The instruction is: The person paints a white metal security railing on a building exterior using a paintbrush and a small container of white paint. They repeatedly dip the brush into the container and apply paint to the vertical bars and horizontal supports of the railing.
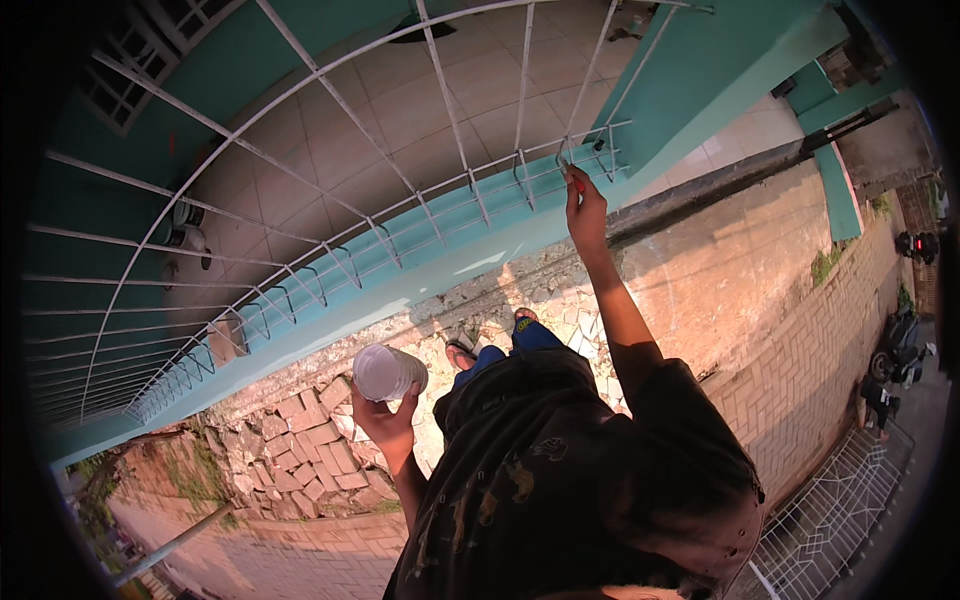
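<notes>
My left hand (385,425) is closed around a whitish plastic tub (384,373), held out over the broken paving. The tub's inside cannot be made out. Stretched far forward, my right hand (587,210) grips a small paintbrush (579,184) with a red handle. Its pale tip is at the lower bars of a white metal railing (472,178), near the railing's right end. How firmly the tip touches the bar is too small to tell. The railing stands along a low turquoise wall (400,290).
Behind the railing lies a tiled porch floor (330,150). A turquoise pillar (690,100) rises just right of my right hand. Loose paving pieces (310,440) cover uneven ground by my feet. Motorcycles (895,345), a person (878,402) and a white gate (840,500) are farther right.
</notes>
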Demonstrator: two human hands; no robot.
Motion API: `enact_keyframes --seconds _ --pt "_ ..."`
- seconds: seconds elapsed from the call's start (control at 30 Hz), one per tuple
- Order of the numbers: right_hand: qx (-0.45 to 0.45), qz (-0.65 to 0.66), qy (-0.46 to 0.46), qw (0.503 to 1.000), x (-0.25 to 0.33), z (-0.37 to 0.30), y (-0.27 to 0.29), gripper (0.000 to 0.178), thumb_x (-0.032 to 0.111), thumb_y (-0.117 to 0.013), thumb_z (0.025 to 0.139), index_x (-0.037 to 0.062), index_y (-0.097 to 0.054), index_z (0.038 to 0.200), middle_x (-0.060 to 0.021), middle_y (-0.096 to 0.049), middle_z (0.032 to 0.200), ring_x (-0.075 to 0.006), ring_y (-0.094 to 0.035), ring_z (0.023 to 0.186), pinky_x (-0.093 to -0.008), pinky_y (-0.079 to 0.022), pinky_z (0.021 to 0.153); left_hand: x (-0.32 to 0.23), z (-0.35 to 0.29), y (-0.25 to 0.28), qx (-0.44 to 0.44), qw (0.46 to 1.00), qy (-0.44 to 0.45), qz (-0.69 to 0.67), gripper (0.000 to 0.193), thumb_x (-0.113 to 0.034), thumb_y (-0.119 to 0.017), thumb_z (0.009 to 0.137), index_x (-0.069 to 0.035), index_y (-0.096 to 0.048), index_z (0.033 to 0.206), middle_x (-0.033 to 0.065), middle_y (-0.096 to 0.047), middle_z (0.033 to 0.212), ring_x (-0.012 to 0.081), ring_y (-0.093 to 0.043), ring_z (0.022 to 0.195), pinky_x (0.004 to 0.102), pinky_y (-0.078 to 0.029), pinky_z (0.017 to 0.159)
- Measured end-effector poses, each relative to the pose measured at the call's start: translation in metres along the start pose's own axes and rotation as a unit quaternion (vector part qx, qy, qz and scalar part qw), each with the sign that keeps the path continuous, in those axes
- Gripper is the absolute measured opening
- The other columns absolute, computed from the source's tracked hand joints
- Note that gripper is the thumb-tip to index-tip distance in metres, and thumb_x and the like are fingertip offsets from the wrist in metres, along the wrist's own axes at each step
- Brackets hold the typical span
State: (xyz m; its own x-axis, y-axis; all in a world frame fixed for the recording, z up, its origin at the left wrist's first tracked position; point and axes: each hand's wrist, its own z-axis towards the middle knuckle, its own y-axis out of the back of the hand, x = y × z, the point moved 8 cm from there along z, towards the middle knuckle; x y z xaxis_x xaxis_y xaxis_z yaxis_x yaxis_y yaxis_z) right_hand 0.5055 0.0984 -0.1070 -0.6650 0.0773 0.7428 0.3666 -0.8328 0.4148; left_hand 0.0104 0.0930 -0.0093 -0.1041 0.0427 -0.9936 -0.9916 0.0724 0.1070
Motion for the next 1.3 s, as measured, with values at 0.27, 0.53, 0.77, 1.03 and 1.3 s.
enact_keyframes --seconds 0.27,0.53,0.77,1.03,1.3 --pt "0.039 0.037 -0.014 0.998 0.022 -0.011 0.027 0.023 0.011 -0.060 0.103 0.0021 -0.065 0.124 -0.0192 -0.073 0.115 -0.0337 -0.074 0.100 -0.0379 -0.057 0.081 -0.001 0.009 -0.013 0.023 1.000 -0.004 0.000 0.077 0.004 -0.087 0.069 0.002 -0.052 0.138 0.0127 -0.061 0.131 0.0254 -0.059 0.123 0.0428 -0.045 0.109" --pt "-0.001 0.053 -0.069 0.996 -0.040 -0.005 0.052 0.024 0.012 -0.058 0.106 0.0022 -0.065 0.127 -0.0145 -0.076 0.099 -0.0221 -0.075 0.093 -0.0322 -0.056 0.077 0.003 0.021 -0.031 0.035 0.999 -0.024 -0.009 0.080 0.004 -0.087 0.069 0.003 -0.051 0.141 0.0128 -0.060 0.133 0.0261 -0.058 0.126 0.0424 -0.043 0.111" --pt "-0.036 0.380 -0.245 0.891 -0.098 0.023 0.042 0.032 0.021 -0.057 0.108 -0.0091 -0.061 0.117 -0.0168 -0.074 0.104 -0.0228 -0.075 0.089 -0.0329 -0.062 0.080 -0.009 0.021 -0.064 0.072 0.997 -0.021 -0.007 0.078 0.004 -0.087 0.070 0.002 -0.051 0.140 0.0127 -0.060 0.133 0.0251 -0.058 0.125 0.0422 -0.044 0.111" --pt "0.055 0.240 -0.159 0.956 -0.130 0.037 0.024 0.029 0.020 -0.057 0.108 -0.0081 -0.064 0.112 -0.0159 -0.074 0.100 -0.0185 -0.074 0.084 -0.0307 -0.061 0.077 -0.018 0.007 -0.105 0.073 0.997 -0.025 0.004 0.078 0.005 -0.087 0.070 0.002 -0.051 0.139 0.0129 -0.060 0.131 0.0251 -0.059 0.124 0.0414 -0.045 0.110" --pt "0.064 0.125 -0.081 0.987 -0.100 0.049 0.043 0.021 0.011 -0.055 0.107 -0.0061 -0.062 0.117 -0.0138 -0.075 0.101 -0.0199 -0.076 0.084 -0.0314 -0.061 0.076 -0.028 -0.020 -0.125 0.076 0.997 -0.021 0.012 0.074 0.008 -0.083 0.073 0.003 -0.050 0.139 0.0136 -0.060 0.130 0.0247 -0.059 0.122 0.0406 -0.046 0.108"
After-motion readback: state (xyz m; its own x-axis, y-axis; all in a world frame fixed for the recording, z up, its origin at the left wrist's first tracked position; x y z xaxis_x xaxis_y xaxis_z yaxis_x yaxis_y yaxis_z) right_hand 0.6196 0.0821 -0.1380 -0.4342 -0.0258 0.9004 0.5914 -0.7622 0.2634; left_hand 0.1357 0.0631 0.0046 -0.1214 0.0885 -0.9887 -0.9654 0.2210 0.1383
